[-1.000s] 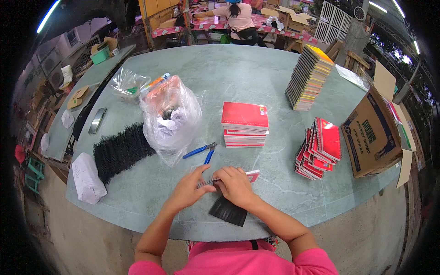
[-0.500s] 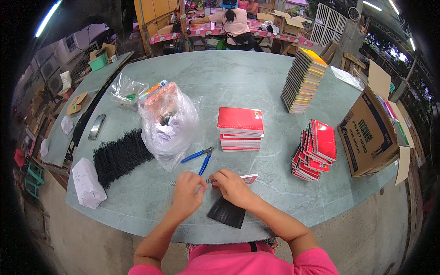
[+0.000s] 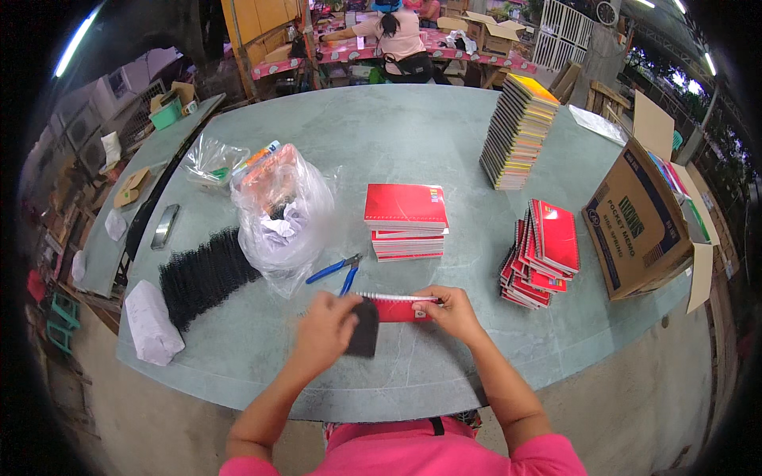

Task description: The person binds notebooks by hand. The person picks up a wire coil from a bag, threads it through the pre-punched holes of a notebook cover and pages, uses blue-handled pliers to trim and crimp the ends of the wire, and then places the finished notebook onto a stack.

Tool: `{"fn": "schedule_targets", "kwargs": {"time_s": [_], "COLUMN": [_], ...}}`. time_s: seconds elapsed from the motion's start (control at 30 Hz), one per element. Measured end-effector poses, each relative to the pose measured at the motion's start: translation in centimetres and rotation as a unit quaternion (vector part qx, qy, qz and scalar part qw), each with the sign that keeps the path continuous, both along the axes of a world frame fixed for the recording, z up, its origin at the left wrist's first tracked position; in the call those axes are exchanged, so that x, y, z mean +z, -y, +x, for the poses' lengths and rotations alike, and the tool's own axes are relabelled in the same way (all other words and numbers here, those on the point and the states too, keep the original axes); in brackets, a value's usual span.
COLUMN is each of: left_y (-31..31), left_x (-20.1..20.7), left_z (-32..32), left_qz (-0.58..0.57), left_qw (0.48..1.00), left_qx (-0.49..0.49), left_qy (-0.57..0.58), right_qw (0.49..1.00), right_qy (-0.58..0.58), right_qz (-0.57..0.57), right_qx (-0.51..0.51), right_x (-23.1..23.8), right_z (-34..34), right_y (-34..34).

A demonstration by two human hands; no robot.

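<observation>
Head view. Pinching the right end of a small red notebook (image 3: 394, 310) between thumb and fingers of the right hand (image 3: 447, 310). Curling the left hand (image 3: 321, 327) at the notebook's left end, against a black sheet (image 3: 364, 331); blurred there, hence unable to tell exactly what is between those fingers. Keeping the notebook over the near middle of the table (image 3: 492, 361), pale ringed edge turned away from the body; unable to tell whether touching the tabletop.

Compared with half a second ago: right hand over at the notebook's far right end, hands wider apart, red cover now largely exposed between them. Black sheet shifted left and hanging straighter, previously slanting below the right hand.

Unchanged on the table: blue-handled pliers (image 3: 325, 271) splayed just beyond the hands; behind, a stack of red notebooks (image 3: 406, 208). To the left, a clear plastic bag (image 3: 312, 214) beside black coils (image 3: 208, 275). To the right, a leaning red pile (image 3: 553, 238) near an open cardboard box (image 3: 639, 222).
</observation>
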State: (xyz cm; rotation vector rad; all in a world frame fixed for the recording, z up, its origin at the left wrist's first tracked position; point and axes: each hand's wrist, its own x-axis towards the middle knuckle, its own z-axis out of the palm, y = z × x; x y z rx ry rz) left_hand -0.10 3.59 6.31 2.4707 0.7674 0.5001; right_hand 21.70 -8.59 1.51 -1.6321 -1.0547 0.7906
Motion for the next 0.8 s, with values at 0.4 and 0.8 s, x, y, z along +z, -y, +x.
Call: {"fn": "schedule_targets", "kwargs": {"time_s": [0.4,0.8], "left_y": [-0.5,-0.6], "left_x": [1.0,1.2], "left_z": [2.0,4.8], "left_qz": [0.084,0.086], "left_qw": [0.985,0.974], "left_qx": [-0.013,0.026], "left_qy": [0.149,0.209], "right_qw": [0.996,0.983], "right_qy": [-0.041,-0.161], "right_qz": [0.073,0.076], "right_qx": [-0.036,-0.043], "right_x": [-2.4,-2.5], "right_z": [0.9,0.6], "right_y": [0.9,0.4]}}
